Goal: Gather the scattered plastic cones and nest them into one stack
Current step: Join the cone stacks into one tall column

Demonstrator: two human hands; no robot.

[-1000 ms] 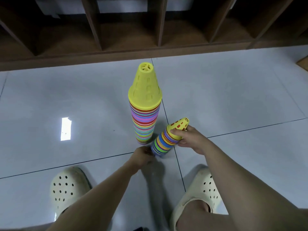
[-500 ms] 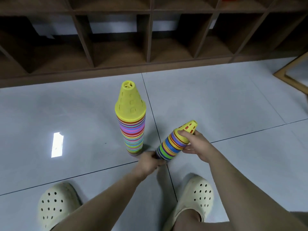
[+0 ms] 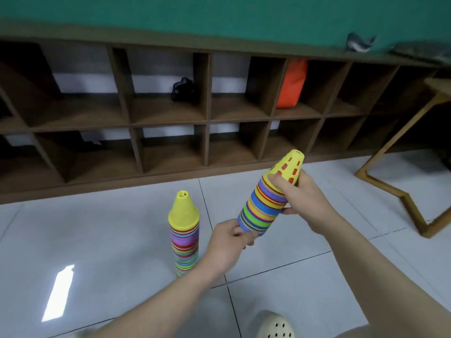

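Striped short stack of nested plastic cones (image 3: 266, 203): tilted, off floor.
Left hand (image 3: 228, 242): fingers curled under base, supporting.
Right hand (image 3: 301, 196): gripping upper end, steering.
Tall yellow-topped standing stack (image 3: 184, 235): likely target.

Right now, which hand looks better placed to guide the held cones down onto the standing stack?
The left hand, probably. It grips the held stack at its open base, nearest the standing stack. The right hand holds the tip end, farther away.

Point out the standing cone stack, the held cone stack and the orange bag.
standing cone stack (image 3: 183, 214): head view, its yellow top cone.
held cone stack (image 3: 260, 209): head view, its striped middle.
orange bag (image 3: 291, 85): head view, its front face.
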